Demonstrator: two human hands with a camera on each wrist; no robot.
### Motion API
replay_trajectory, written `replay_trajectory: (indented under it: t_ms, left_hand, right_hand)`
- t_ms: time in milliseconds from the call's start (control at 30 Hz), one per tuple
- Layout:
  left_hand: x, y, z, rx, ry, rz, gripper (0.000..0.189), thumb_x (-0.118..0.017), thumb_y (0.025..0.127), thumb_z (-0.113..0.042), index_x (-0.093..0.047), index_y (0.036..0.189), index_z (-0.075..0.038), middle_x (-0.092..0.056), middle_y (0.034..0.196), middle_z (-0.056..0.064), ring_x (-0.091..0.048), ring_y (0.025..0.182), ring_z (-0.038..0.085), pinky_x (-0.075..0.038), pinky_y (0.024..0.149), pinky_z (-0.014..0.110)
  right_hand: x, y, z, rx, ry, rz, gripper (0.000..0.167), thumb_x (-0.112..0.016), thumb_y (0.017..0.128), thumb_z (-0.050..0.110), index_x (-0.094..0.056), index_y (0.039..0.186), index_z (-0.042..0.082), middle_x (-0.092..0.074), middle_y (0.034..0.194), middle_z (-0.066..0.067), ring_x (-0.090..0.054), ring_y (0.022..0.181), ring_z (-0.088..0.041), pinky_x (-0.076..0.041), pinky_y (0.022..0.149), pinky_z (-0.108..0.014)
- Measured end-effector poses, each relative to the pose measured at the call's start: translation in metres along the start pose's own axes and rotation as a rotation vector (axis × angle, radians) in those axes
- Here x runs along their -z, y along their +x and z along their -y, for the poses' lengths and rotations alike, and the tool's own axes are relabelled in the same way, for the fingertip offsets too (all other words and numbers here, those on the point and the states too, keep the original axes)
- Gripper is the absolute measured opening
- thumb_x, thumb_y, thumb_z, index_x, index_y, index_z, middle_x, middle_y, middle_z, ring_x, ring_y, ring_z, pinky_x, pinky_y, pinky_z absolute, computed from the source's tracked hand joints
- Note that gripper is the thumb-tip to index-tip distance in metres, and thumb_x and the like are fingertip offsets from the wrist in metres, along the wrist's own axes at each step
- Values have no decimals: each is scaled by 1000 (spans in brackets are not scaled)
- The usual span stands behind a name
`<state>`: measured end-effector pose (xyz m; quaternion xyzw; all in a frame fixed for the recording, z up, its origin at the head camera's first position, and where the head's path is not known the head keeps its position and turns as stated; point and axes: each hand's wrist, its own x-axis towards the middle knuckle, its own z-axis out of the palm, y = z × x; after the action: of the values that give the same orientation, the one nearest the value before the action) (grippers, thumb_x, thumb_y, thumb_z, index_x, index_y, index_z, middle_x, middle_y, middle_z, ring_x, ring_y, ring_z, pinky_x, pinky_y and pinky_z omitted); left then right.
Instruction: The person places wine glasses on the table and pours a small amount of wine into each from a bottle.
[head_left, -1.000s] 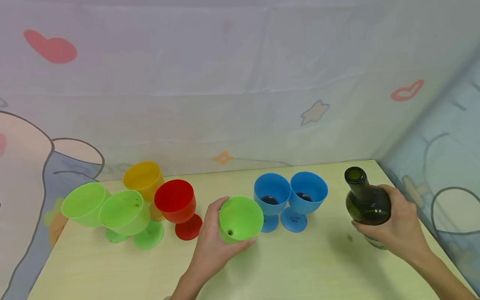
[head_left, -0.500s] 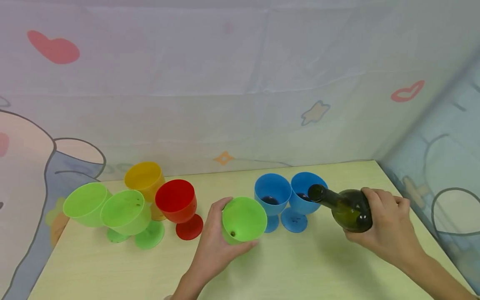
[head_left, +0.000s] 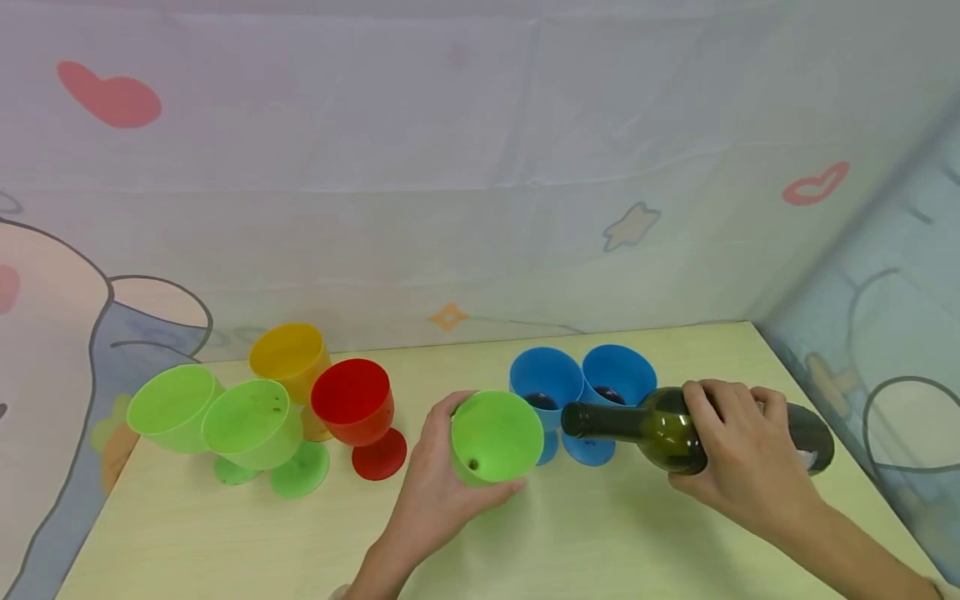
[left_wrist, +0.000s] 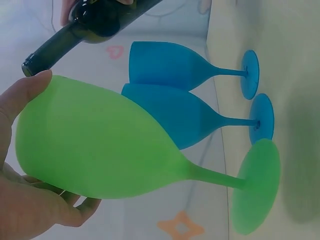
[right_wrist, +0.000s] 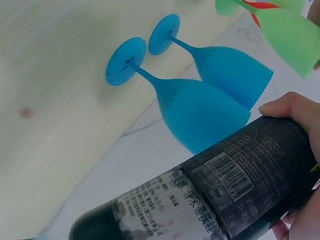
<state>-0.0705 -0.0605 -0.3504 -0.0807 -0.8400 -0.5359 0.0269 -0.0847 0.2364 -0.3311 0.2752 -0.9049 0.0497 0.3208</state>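
My left hand [head_left: 431,492] grips a light green plastic goblet [head_left: 498,437] around its bowl, thumb near the rim. The goblet is upright, with a small dark spot inside. A dark green wine bottle [head_left: 671,429] is held around its body by my right hand [head_left: 753,467]. It lies tilted over almost flat, its mouth pointing left, just right of the green goblet's rim. In the left wrist view the bottle neck [left_wrist: 52,50] slants down towards that rim. Printed labels [right_wrist: 220,182] cover the bottle's body in the right wrist view.
Behind the bottle stand two blue goblets [head_left: 543,379] with dark liquid in them. To the left are a red goblet [head_left: 352,404], a yellow goblet [head_left: 288,362] and two more green goblets [head_left: 251,425] on the pale wooden table [head_left: 225,550]. A printed cloth [head_left: 375,208] hangs behind.
My right hand has swung the bottle from nearly upright to nearly flat and brought its mouth left, towards the green goblet. My left hand has shifted slightly right with the goblet.
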Motion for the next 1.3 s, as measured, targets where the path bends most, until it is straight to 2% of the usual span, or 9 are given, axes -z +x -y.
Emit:
replay_trajectory:
  t_ms: [233,467,733,1100,1300]
  left_hand:
    - [-2,-1,-6,-25,-16,12,86,-83,62,-27,-34,131,-14,-44,123,4,-43,110,25,-46,77,38]
    - [-4,0,-8,-67,19,17,87,-83,63,-26,-33,133,-16,-43,124,4,-43,109,24,-46,76,38]
    - [-5,0,-9,-73,40,33,86,-83,63,-24,-35,134,-16,-43,125,6,-44,109,26,-47,74,37]
    - [-8,0,-5,-120,47,23,85,-84,61,-21,-38,131,-15,-44,123,7,-45,108,25,-47,74,38]
    - [-9,-1,-5,-121,47,12,84,-84,61,-19,-39,131,-15,-45,123,7,-45,107,24,-47,75,38]
  right_hand:
    - [-1,6,9,44,-59,17,68,-76,40,21,-49,97,-4,-52,89,-20,-50,81,-36,-35,67,-53]
    - [-2,8,13,69,-111,6,70,-78,40,23,-48,97,-5,-51,88,-22,-50,80,-37,-37,66,-54]
    - [-4,10,12,123,-184,-20,73,-80,40,25,-47,98,-6,-51,85,-25,-51,78,-39,-39,66,-55]
    - [-3,13,11,148,-198,-27,76,-82,38,23,-48,100,-6,-49,87,-26,-50,79,-41,-38,67,-56]
    - [0,14,12,149,-206,-9,78,-84,40,26,-48,102,-5,-49,88,-27,-50,80,-41,-40,68,-56]
